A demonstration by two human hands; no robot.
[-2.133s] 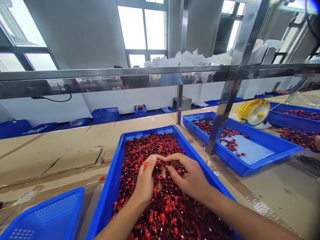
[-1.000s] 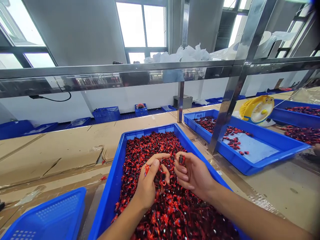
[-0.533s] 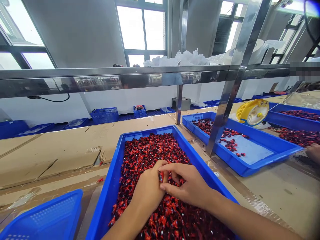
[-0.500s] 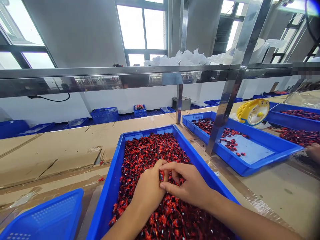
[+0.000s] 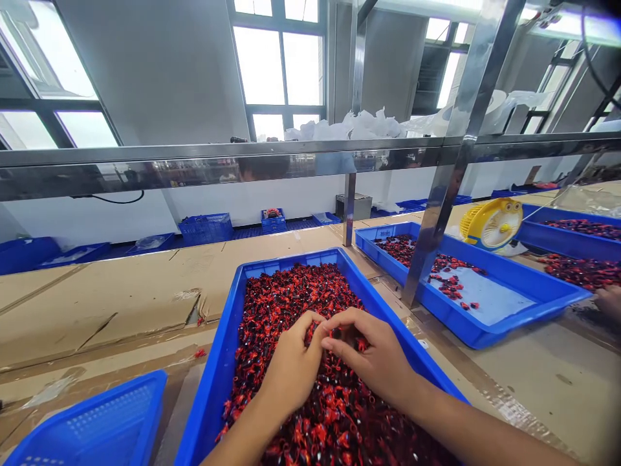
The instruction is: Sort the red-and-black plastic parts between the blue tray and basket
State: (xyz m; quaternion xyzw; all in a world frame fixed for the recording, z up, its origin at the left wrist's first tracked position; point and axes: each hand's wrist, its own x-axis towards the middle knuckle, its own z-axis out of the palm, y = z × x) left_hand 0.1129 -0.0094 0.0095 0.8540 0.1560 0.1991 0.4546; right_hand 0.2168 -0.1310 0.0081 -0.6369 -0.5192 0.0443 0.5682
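My left hand (image 5: 295, 364) and my right hand (image 5: 379, 362) meet at the fingertips above a deep blue tray (image 5: 213, 366). That tray is heaped with small red-and-black pieces (image 5: 295, 291), glossy and some with ring-like ends. The thumb and index finger of my left hand are closed in a pinch, touching the tips of my right hand. My right thumb and forefinger curve round to the same spot. Whatever lies between the fingertips is hidden or too small to make out.
A blue perforated basket (image 5: 107, 414) sits at the left. To the right, beyond a metal post (image 5: 429, 233), another blue tray (image 5: 514, 272) holds scattered pieces. A yellow fan (image 5: 492, 223) stands behind it. Another person's hand (image 5: 609, 301) is at the right edge, by more pieces.
The view has tipped up slightly. A small red-and-black piece visible between my hands before is now hidden. My left thumb and index finger now form a loop, and the fingertips remain together.
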